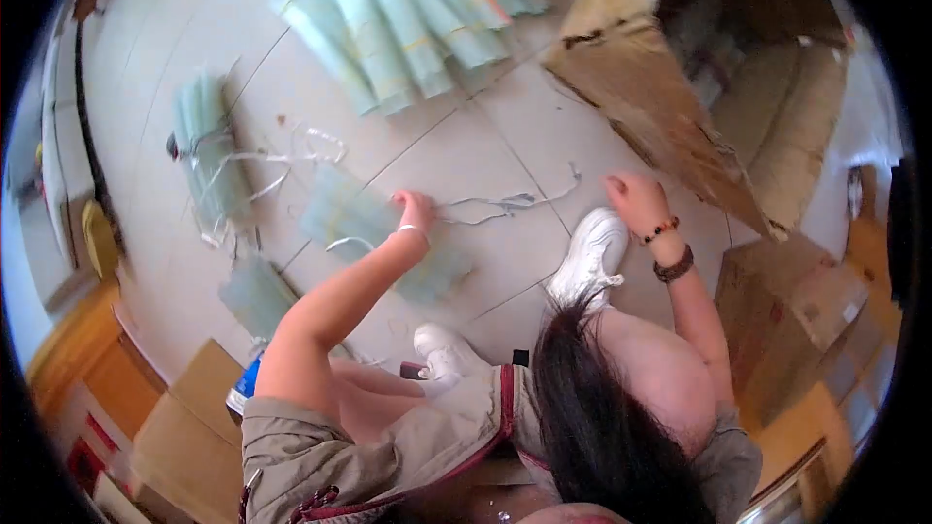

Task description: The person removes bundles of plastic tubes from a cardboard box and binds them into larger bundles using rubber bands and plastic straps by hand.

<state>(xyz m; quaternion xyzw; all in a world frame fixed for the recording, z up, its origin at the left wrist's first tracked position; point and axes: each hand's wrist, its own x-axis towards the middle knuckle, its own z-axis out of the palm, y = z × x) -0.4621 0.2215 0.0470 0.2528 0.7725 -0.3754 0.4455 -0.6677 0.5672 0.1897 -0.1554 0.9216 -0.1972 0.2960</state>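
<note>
My left hand (416, 212) is closed above a pale green translucent bundle (335, 204) that lies flat on the floor. White string (505, 202) runs out of its fingers to the right and ends short of my other hand. My right hand (641, 204), with beaded bracelets at the wrist, is held beside my white shoe (594, 247). Its fingers are curled, and I cannot see whether anything is in them. Farther left lies a pale green roll bundle (206, 141) tied round with string, with loose loops of white string (282, 157) beside it.
Several pale green rolls (388, 24) lie side by side on the tiles at the top. A large open cardboard box (641, 78) stands at the upper right, with more cardboard (786, 301) below it. Another carton (194, 427) is at the lower left, near a smaller green bundle (257, 296).
</note>
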